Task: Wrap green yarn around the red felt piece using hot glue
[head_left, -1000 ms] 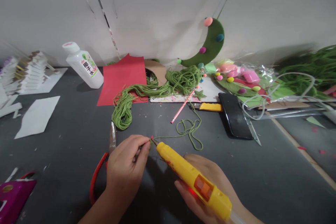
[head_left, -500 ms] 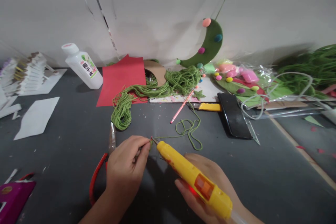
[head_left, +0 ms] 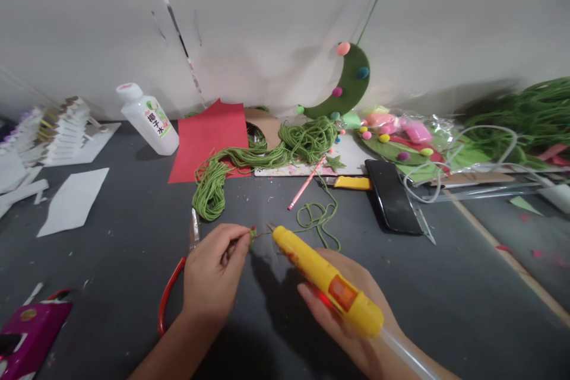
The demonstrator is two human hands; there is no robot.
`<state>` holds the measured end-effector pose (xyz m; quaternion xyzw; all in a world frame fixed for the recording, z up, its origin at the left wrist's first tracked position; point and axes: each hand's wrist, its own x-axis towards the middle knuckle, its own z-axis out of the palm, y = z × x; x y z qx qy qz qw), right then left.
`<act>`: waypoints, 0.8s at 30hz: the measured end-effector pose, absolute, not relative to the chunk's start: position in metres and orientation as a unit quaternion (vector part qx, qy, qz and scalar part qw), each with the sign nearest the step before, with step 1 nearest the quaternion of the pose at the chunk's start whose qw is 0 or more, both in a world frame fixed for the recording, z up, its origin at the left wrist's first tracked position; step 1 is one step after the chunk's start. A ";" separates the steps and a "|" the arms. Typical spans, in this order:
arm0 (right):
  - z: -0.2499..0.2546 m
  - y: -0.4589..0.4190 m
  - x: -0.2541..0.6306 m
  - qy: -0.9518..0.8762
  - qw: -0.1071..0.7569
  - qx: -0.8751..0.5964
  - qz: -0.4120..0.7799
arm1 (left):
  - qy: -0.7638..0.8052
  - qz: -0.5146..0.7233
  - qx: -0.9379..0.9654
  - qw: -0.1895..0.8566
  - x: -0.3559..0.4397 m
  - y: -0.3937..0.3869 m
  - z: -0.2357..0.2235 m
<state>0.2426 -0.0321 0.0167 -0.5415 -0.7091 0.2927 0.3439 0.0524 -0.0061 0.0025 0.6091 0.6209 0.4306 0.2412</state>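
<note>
White bottle (head_left: 149, 122), upper left, on the grey table (head_left: 445, 297); red-handled scissors (head_left: 165, 294), lower left, beside the left hand; left hand (head_left: 214, 270), lower centre, thumb and finger pinched on a small green piece (head_left: 253, 234) with a red bit, mid-frame; green yarn (head_left: 262, 156), upper centre; yellow glue gun (head_left: 320, 276), lower centre, nozzle near the small green piece but apart; right hand (head_left: 354, 270), lower right of centre, wrapped around the glue gun; black phone (head_left: 394, 196), right
</note>
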 end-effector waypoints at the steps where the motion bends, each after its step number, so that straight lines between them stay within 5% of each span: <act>1: 0.016 -0.032 0.243 -0.699 0.355 -0.547 0.295 | 0.637 0.444 0.573 0.263 0.051 -0.005 0.003; 7: 0.027 -0.030 0.246 -0.773 0.292 -0.442 0.349 | 0.653 0.517 0.448 0.324 0.038 0.014 0.005; 13: 0.025 -0.040 0.231 -0.882 0.051 -0.388 0.264 | 0.594 0.599 0.399 0.359 0.032 0.024 0.021; 19: 0.016 -0.039 0.217 -0.879 0.050 -0.436 0.186 | 0.547 0.590 0.431 0.409 0.049 0.011 0.049; 24: 0.057 -0.037 0.227 -0.876 0.103 -0.446 0.156 | 0.531 0.580 0.467 0.404 0.059 0.004 0.074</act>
